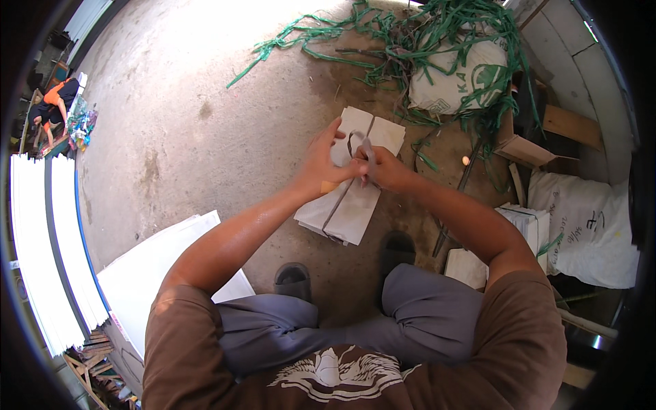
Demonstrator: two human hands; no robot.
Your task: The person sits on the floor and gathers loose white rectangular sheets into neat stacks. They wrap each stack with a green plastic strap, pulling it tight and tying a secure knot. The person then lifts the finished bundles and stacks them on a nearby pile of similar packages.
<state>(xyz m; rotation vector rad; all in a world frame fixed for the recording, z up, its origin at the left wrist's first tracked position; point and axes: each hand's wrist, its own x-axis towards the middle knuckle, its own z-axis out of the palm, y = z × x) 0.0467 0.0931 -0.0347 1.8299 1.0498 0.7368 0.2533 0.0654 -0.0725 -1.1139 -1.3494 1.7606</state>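
Note:
A bundle of white sheets [359,212] lies on the floor in front of my feet, slightly slanted. Along its length runs a thin grey strap [339,203], with a raised loop of it near the bundle's middle. My right hand [388,169] is closed on the strap there, its fingers bent inward. My left hand [326,160] lies across the bundle's left edge, fingers and thumb spread. Its thumb reaches to the strap beside my right fingertips, and whether it presses on the strap is hard to see.
Tangled green twine [471,20] covers a white sack [454,75] at the far right. An opened cardboard box [523,147] and another white sack [581,225] stand nearer. Large white sheets [157,253] lie left, beside stacked white panels [34,239]. A person [58,102] bends down far left.

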